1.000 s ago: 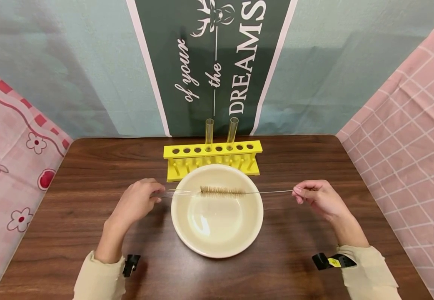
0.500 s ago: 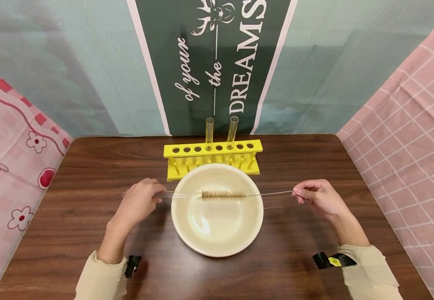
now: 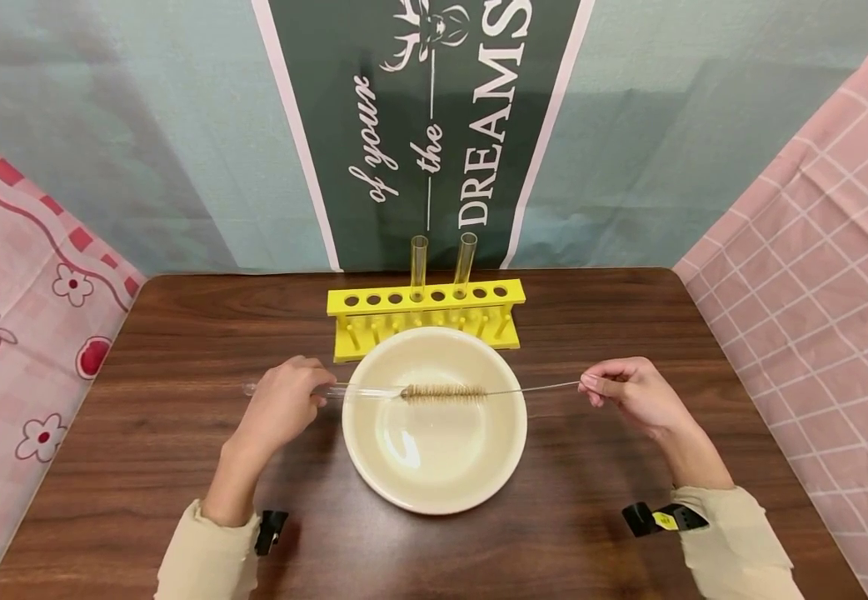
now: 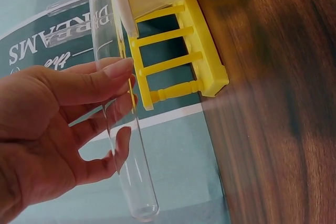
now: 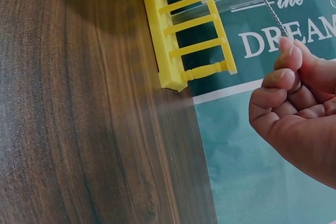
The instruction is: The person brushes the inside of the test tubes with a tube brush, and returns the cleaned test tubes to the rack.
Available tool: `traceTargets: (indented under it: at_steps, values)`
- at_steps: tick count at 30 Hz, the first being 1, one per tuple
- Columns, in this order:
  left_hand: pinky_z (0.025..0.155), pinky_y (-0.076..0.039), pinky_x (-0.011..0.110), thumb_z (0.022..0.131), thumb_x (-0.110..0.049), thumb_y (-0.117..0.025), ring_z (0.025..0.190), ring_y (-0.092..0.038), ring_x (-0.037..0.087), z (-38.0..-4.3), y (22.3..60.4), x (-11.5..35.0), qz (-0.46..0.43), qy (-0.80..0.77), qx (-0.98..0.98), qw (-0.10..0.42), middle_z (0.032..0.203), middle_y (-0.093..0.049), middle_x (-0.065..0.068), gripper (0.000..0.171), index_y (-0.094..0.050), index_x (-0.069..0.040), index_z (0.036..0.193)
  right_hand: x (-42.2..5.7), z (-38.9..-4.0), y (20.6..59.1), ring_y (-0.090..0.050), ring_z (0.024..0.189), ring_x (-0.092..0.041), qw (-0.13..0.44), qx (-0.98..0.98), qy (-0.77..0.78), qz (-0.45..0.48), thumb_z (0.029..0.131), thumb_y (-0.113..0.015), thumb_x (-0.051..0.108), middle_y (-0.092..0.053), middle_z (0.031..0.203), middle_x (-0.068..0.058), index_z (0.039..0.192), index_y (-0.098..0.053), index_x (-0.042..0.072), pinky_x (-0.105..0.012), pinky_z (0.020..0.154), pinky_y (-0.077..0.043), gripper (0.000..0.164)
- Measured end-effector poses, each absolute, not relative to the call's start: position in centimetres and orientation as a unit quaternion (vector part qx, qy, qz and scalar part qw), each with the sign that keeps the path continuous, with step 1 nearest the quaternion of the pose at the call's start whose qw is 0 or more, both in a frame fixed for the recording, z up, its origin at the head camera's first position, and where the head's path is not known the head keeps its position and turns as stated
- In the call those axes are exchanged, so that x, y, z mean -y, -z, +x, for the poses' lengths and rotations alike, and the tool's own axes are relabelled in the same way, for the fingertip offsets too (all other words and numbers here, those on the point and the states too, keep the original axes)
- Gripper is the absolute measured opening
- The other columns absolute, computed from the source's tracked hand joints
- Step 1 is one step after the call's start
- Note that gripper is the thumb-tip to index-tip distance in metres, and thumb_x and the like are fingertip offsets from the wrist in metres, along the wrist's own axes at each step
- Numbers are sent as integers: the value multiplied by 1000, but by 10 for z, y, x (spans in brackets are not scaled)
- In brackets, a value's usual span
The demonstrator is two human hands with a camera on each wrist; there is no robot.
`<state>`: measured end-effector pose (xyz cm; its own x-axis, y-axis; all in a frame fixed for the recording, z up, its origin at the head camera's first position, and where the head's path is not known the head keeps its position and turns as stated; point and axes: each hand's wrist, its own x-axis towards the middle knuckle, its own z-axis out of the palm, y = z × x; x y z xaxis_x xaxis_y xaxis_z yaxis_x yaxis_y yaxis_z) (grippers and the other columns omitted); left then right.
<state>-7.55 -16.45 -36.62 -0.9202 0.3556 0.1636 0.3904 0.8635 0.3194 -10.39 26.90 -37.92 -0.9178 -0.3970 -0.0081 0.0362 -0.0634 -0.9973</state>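
Observation:
My left hand (image 3: 284, 404) grips a clear glass test tube (image 3: 374, 392) between thumb and fingers, and its mouth points right over the bowl. In the left wrist view the tube's rounded closed end (image 4: 139, 203) sticks out past the fingers. Opposite, my right hand (image 3: 632, 396) pinches the end of a test tube brush's wire handle (image 3: 535, 387) between thumb and forefinger. The tan bristles (image 3: 443, 392) lie in line with the tube, their tip right at its mouth. Twisted wire (image 5: 266, 2) shows above the right fingertips in the right wrist view.
Below the brush stands a cream bowl (image 3: 434, 492) on the brown wooden table (image 3: 576, 533). Close behind it is a yellow test tube rack (image 3: 340, 304) holding two upright glass tubes (image 3: 419, 267). A printed cloth (image 3: 239, 167) hangs along the table's back edge.
The left hand has shifted slightly right, and the blurred tube now shows steady. My right hand has eased slightly left, and the brush tip now meets the tube's mouth.

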Motion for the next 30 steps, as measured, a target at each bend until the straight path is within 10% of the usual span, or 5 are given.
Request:
traceTargets:
  at_steps: [30]
  values:
    - [69,-48,42,68,6,-74,82,-58,26,-80,364,162,-190,201,959,59,84,-63,6,22,-70,-3,87,-271,-106,379,-56,58,-11,137,-800,568,-135,86,-57,-1,-59,62,-1,85,-59,-18,-27,58,-48,17]
